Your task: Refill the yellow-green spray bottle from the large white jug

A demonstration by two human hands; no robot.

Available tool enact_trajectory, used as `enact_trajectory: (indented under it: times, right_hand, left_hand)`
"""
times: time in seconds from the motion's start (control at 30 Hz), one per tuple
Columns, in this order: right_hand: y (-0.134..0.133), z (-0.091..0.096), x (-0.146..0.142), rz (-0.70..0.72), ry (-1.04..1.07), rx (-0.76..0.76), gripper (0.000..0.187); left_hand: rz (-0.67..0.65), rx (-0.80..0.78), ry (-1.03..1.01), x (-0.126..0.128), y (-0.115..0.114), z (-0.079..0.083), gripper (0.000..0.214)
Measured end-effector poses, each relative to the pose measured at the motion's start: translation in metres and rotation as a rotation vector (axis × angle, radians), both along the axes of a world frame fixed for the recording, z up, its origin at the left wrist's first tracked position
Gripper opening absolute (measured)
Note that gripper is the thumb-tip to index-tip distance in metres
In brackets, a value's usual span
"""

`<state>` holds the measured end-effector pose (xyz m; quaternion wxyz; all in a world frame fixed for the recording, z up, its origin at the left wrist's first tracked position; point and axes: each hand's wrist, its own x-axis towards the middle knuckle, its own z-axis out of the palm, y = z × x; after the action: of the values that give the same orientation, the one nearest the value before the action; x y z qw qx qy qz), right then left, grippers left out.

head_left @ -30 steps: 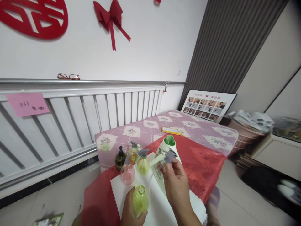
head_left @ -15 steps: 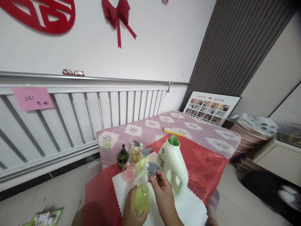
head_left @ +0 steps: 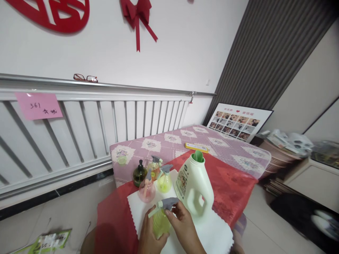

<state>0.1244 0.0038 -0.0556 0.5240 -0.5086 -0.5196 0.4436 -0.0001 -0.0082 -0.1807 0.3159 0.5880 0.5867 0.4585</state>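
Observation:
My left hand (head_left: 149, 233) is wrapped round a ribbed yellow-green spray bottle (head_left: 160, 224), held upright above a white scalloped mat (head_left: 217, 233). My right hand (head_left: 184, 222) grips a grey trigger spray head (head_left: 168, 203), which sits over the bottle's mouth; whether its thread is engaged is hidden. Just beyond stand a pink spray bottle (head_left: 147, 191), a round yellow spray bottle (head_left: 164, 184), an amber spray bottle (head_left: 154, 170) and a dark green pump bottle (head_left: 139, 175). To the right is a large pale-green jug (head_left: 200, 187) with a green piece in its open mouth.
A red cloth (head_left: 225, 176) lies under the mat on a table with a purple floral cover (head_left: 185, 139). A pale green cap (head_left: 122, 160) and a yellow flat case (head_left: 196, 147) rest on it. Behind is a white radiator (head_left: 91, 130); a photo board (head_left: 238, 121) leans at the back.
The right hand has brought the spray head down and left, from above and beside the bottle onto its mouth. The left hand keeps its hold; the view has shifted slightly.

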Motion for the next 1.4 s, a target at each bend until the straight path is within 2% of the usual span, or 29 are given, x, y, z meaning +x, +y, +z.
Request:
enact_trajectory:
  times: [0.1, 0.23, 0.4, 0.57, 0.73, 0.87, 1.03, 1.2, 1.4]
  right_hand:
    - [-0.001, 0.005, 0.003, 0.042, -0.040, -0.004, 0.033]
    - [-0.001, 0.014, 0.010, 0.157, -0.178, 0.011, 0.031]
    - [0.001, 0.024, 0.015, 0.295, -0.309, 0.026, 0.031]
    - [0.001, 0.031, 0.010, 0.290, -0.361, 0.068, 0.025]
    - [-0.002, 0.026, 0.004, 0.232, -0.298, 0.094, 0.019]
    - [-0.004, 0.027, 0.006, 0.241, -0.275, 0.087, 0.022]
    - [-0.005, 0.035, 0.011, 0.283, -0.258, 0.098, 0.023]
    - [-0.008, 0.039, 0.011, 0.291, -0.215, 0.118, 0.027]
    - [-0.008, 0.035, 0.017, 0.314, -0.200, 0.115, 0.036]
  left_hand:
    - [0.027, -0.002, -0.019, 0.001, -0.001, 0.000, 0.075]
    - [-0.059, -0.100, -0.008, -0.003, 0.003, -0.001, 0.070]
    - [-0.061, -0.037, -0.048, -0.006, 0.004, 0.001, 0.073]
    - [-0.050, -0.064, -0.014, -0.006, 0.003, -0.004, 0.071]
    - [-0.064, -0.076, 0.044, -0.008, 0.007, -0.018, 0.074]
    - [-0.060, -0.027, 0.064, -0.006, 0.009, -0.027, 0.074]
    - [0.080, 0.078, 0.103, 0.003, 0.008, -0.035, 0.078]
    - [0.057, 0.125, 0.156, 0.003, 0.011, -0.045, 0.080]
    - [0.089, 0.180, 0.153, 0.001, 0.016, -0.052, 0.077]
